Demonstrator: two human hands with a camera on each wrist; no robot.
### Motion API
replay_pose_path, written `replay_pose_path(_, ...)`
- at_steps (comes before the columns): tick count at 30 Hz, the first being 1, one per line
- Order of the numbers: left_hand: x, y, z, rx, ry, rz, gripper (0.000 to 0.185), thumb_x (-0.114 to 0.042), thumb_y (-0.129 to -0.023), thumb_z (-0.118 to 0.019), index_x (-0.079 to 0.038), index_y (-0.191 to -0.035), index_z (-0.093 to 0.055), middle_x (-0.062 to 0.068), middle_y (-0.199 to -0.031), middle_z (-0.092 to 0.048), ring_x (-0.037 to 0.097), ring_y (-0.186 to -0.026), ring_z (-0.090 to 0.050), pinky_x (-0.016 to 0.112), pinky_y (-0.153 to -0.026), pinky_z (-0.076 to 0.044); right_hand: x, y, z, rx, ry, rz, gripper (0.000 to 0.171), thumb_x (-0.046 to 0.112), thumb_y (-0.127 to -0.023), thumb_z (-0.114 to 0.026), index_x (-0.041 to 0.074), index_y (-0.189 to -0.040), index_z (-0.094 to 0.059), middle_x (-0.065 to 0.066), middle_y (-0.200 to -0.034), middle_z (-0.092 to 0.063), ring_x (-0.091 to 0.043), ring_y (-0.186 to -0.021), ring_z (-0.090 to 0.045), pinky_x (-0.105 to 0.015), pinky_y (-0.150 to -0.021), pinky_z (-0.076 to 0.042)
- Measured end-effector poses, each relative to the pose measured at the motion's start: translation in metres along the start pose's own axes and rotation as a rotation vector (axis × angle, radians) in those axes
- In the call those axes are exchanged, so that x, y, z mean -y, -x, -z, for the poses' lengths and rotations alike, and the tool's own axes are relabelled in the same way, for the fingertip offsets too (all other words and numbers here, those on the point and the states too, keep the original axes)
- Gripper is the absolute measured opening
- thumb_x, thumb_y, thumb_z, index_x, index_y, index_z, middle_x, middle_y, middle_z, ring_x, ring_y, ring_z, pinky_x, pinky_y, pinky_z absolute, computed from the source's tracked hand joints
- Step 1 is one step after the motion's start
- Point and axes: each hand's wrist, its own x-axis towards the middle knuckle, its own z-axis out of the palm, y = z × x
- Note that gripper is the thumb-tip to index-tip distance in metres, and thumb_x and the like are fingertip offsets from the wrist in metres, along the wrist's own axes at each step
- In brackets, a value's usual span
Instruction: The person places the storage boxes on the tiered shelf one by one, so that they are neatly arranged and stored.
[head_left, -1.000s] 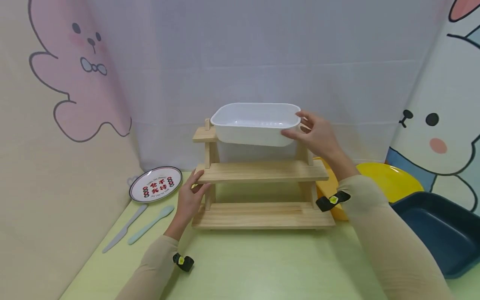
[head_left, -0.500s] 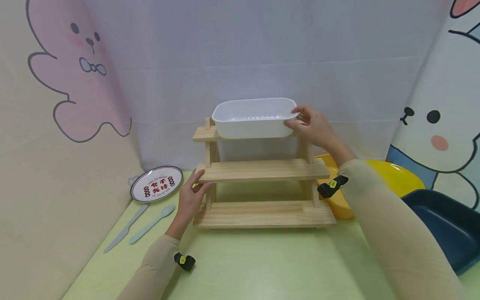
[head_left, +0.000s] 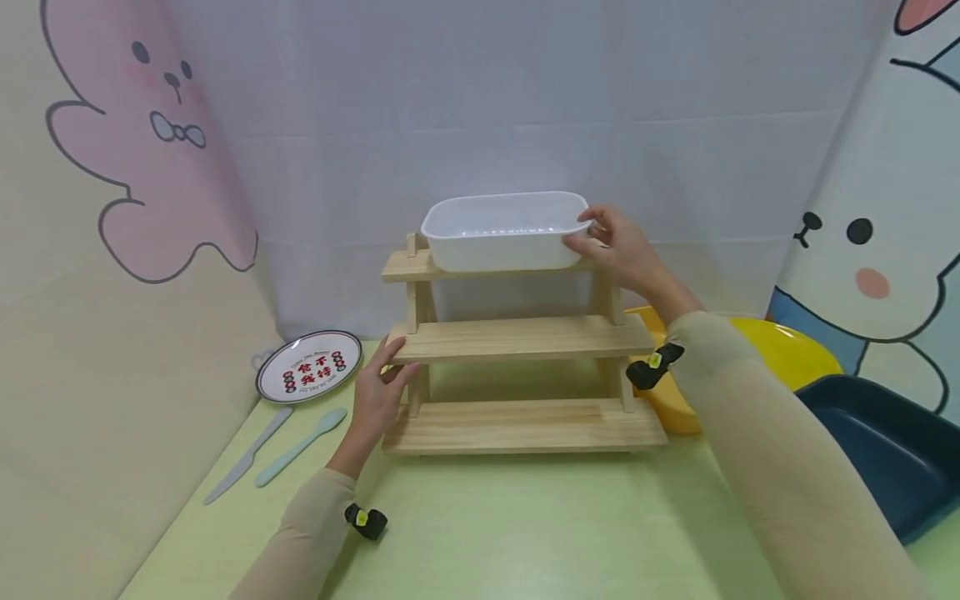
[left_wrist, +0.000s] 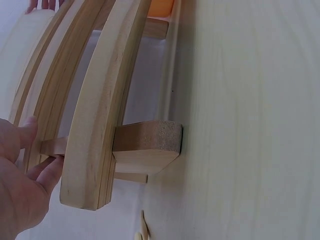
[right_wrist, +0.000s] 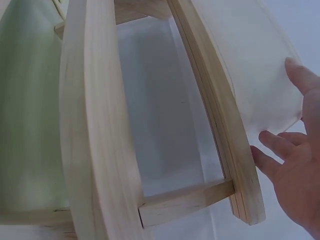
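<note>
A white rectangular dish (head_left: 502, 237) sits level on the top shelf of a three-tier wooden rack (head_left: 525, 337). My right hand (head_left: 611, 246) holds the dish's right end, thumb on the rim and fingers against its side. In the right wrist view the right hand (right_wrist: 295, 165) lies against the dish (right_wrist: 250, 65) above the rack's top shelf (right_wrist: 225, 130). My left hand (head_left: 378, 387) grips the left end of the middle shelf. In the left wrist view the left hand (left_wrist: 20, 185) has its thumb and fingers either side of the rack's board (left_wrist: 100, 100).
Left of the rack on the green table (head_left: 525, 525) lie a printed round plate (head_left: 309, 377), a pale knife (head_left: 240, 454) and a mint spoon (head_left: 300, 446). A yellow dish (head_left: 787, 354) and a dark blue tray (head_left: 877, 450) sit to the right. Fabric walls close in behind.
The white dish went from tilted in my right hand to level on the top shelf. My left hand stayed on the middle shelf.
</note>
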Motion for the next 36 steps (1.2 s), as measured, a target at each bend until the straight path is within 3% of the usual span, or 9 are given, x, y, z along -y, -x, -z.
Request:
replay_pose_path(8, 0.0, 0.004, -0.002, 0.012, 0.013, 0.002, 0.052, -0.004, -0.094, -0.069, -0.002, -0.143, -0.053, 0.017, -0.161, -0.024, 0.04, -0.117, -0.061, 0.018, -0.089, -0.054, -0.002, 0.008, 0.0, -0.015, -0.019, 0.055, 0.069, 0.036, -0.096, -0.068, 0.006, -0.15, -0.037, -0.02, -0.155, -0.037, -0.037, -0.139, -0.042, -0.055, -0.113, -0.039)
replay_pose_path(13, -0.001, 0.005, -0.001, 0.018, 0.021, -0.008, 0.053, -0.002, -0.093, -0.069, 0.0, -0.143, -0.053, 0.02, -0.161, -0.023, 0.041, -0.117, -0.061, 0.016, -0.087, -0.054, 0.012, 0.03, 0.008, -0.088, 0.045, 0.114, 0.071, 0.036, -0.097, -0.067, 0.01, -0.154, -0.034, -0.016, -0.154, -0.04, -0.035, -0.138, -0.043, -0.055, -0.112, -0.04)
replay_pose_path(16, -0.002, 0.006, 0.001, 0.02, 0.02, -0.007, 0.053, -0.002, -0.093, -0.07, 0.0, -0.143, -0.053, 0.02, -0.161, -0.023, 0.041, -0.117, -0.06, 0.016, -0.087, -0.054, 0.034, 0.052, 0.013, -0.176, 0.072, 0.179, 0.064, 0.033, -0.098, -0.066, 0.009, -0.152, -0.039, -0.012, -0.155, -0.042, -0.03, -0.14, -0.042, -0.05, -0.113, -0.04)
replay_pose_path(22, -0.004, 0.006, 0.001, 0.02, 0.018, -0.003, 0.053, -0.003, -0.094, -0.069, -0.002, -0.145, -0.051, 0.016, -0.162, -0.023, 0.04, -0.119, -0.059, 0.019, -0.089, -0.054, 0.09, 0.113, 0.015, -0.319, 0.171, 0.427, 0.052, 0.013, -0.097, -0.066, 0.005, -0.145, -0.049, -0.006, -0.149, -0.05, -0.022, -0.136, -0.047, -0.028, -0.111, -0.042)
replay_pose_path(27, -0.005, 0.008, 0.0, 0.016, 0.027, -0.002, 0.053, -0.003, -0.094, -0.068, -0.001, -0.144, -0.052, 0.017, -0.162, -0.023, 0.041, -0.121, -0.058, 0.021, -0.091, -0.054, 0.118, 0.169, 0.028, -0.348, 0.276, 0.577, 0.06, 0.042, -0.1, -0.06, -0.001, -0.14, -0.053, -0.008, -0.147, -0.053, -0.022, -0.135, -0.049, -0.024, -0.112, -0.04)
replay_pose_path(29, -0.005, 0.009, 0.0, 0.02, 0.03, -0.003, 0.053, -0.003, -0.094, -0.068, 0.0, -0.144, -0.051, 0.017, -0.162, -0.023, 0.042, -0.121, -0.058, 0.021, -0.091, -0.054, 0.118, 0.188, 0.036, -0.364, 0.32, 0.573, 0.067, 0.052, -0.098, -0.058, -0.002, -0.138, -0.056, -0.008, -0.145, -0.055, -0.018, -0.134, -0.049, -0.022, -0.112, -0.038)
replay_pose_path(32, -0.005, 0.01, 0.003, 0.021, 0.027, -0.01, 0.053, -0.003, -0.094, -0.069, -0.001, -0.144, -0.051, 0.019, -0.162, -0.023, 0.041, -0.12, -0.058, 0.021, -0.09, -0.054, 0.107, 0.21, 0.05, -0.391, 0.405, 0.493, 0.062, 0.047, -0.096, -0.064, 0.0, -0.136, -0.058, -0.009, -0.142, -0.058, -0.006, -0.133, -0.048, -0.013, -0.109, -0.036)
replay_pose_path(34, -0.005, 0.01, 0.004, 0.018, 0.023, -0.017, 0.053, -0.004, -0.094, -0.069, -0.001, -0.144, -0.051, 0.019, -0.161, -0.023, 0.042, -0.12, -0.058, 0.02, -0.09, -0.054, 0.093, 0.222, 0.059, -0.408, 0.474, 0.405, 0.055, 0.038, -0.096, -0.067, 0.003, -0.138, -0.058, -0.009, -0.142, -0.057, -0.008, -0.134, -0.048, -0.007, -0.106, -0.032)
replay_pose_path(36, -0.005, 0.01, 0.005, 0.016, 0.017, -0.019, 0.053, -0.004, -0.094, -0.069, -0.001, -0.144, -0.051, 0.019, -0.161, -0.023, 0.042, -0.12, -0.058, 0.02, -0.09, -0.054, 0.077, 0.229, 0.07, -0.429, 0.534, 0.315, 0.051, 0.028, -0.095, -0.07, 0.005, -0.139, -0.058, -0.011, -0.142, -0.057, -0.02, -0.133, -0.051, 0.0, -0.1, -0.029)
